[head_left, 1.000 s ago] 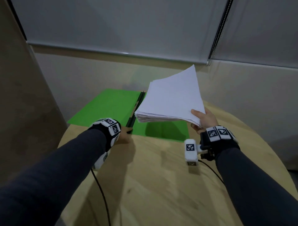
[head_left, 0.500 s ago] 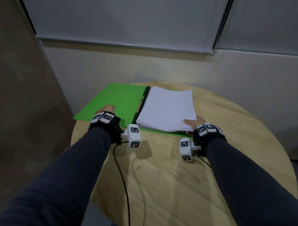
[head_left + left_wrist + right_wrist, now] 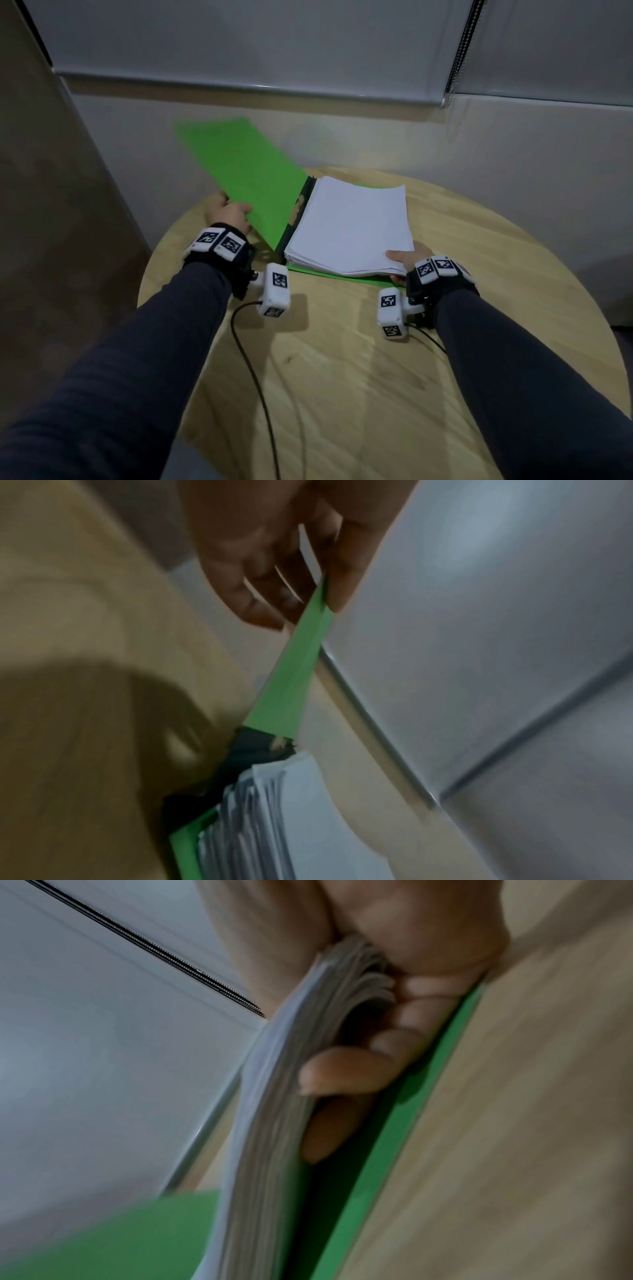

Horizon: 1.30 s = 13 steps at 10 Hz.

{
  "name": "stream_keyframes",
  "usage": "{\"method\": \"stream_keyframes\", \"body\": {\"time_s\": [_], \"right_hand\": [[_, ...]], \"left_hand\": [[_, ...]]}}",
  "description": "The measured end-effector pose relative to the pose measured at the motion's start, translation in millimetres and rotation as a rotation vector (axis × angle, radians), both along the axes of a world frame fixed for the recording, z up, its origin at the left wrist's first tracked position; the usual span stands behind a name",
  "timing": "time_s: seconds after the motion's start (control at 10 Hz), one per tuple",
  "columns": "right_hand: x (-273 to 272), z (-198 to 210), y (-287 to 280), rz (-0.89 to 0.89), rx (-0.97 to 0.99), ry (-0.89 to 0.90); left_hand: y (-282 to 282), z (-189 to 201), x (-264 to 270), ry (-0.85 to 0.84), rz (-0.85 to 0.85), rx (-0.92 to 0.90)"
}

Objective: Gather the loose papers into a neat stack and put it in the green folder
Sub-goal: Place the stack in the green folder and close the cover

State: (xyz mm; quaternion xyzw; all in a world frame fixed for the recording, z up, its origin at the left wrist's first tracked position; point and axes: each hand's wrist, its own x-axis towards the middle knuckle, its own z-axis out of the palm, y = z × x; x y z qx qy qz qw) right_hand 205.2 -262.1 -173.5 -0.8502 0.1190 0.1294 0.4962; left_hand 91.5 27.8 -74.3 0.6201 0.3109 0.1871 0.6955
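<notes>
A thick stack of white papers (image 3: 349, 224) lies on the right half of the open green folder (image 3: 373, 281), against its dark spine (image 3: 301, 212). My right hand (image 3: 406, 262) grips the stack's near right corner, thumb on top and fingers (image 3: 346, 1069) curled underneath, above the green back cover (image 3: 404, 1123). My left hand (image 3: 226, 214) pinches the outer edge of the green front cover (image 3: 246, 174), which is raised off the table and tilted up to the left. In the left wrist view the cover (image 3: 294, 674) runs from my fingers (image 3: 263, 593) down to the spine and the paper stack (image 3: 260, 818).
The round wooden table (image 3: 376, 377) carries the folder at its far side. A black cable (image 3: 253, 377) trails over the table from my left wrist. A wall with a lowered blind (image 3: 274, 44) stands close behind, and a beige panel (image 3: 51, 240) at the left.
The paper stack came down from the air onto the folder's right half. My left hand moved to the front cover's outer edge and lifted it off the table.
</notes>
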Motion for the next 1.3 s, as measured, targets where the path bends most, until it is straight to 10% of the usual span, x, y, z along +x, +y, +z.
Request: {"method": "stream_keyframes", "body": {"time_s": [0.2, 0.5, 0.8, 1.3], "right_hand": [[-32, 34, 10, 0.053, -0.119, -0.027], [-27, 30, -2, 0.252, -0.538, 0.000], [-33, 53, -5, 0.174, -0.551, -0.019], [-38, 47, 96, 0.320, 0.075, 0.114]], "left_hand": [[-56, 9, 9, -0.022, -0.495, 0.594], [-93, -10, 13, 0.620, -1.199, 1.408], [-100, -13, 14, 0.632, -1.215, 1.519], [10, -20, 2, 0.844, -0.825, 1.355]]}}
